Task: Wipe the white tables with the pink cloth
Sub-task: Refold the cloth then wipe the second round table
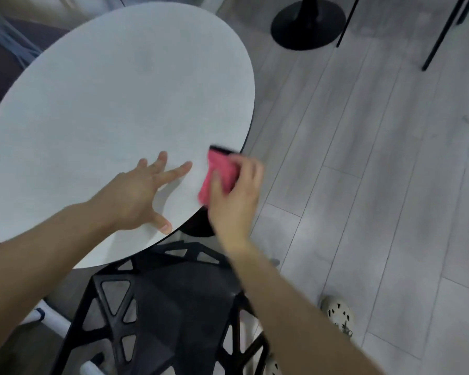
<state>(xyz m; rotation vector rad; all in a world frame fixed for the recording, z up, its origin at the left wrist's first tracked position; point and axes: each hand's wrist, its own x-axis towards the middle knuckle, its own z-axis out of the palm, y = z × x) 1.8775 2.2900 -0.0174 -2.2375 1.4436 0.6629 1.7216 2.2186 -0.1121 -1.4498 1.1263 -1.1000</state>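
A round white table (114, 90) fills the left and middle of the head view. The pink cloth (218, 171), with a dark edge at its far end, lies at the table's near right rim. My right hand (236, 198) grips it from the right side and looks blurred. My left hand (144, 190) rests flat on the tabletop just left of the cloth, fingers spread, holding nothing.
A black cut-out chair (168, 307) stands between me and the table. A black round pedestal base (307, 24) and thin black chair legs (441, 33) stand on the grey plank floor at the top right. My light shoe (339, 312) is at the lower right.
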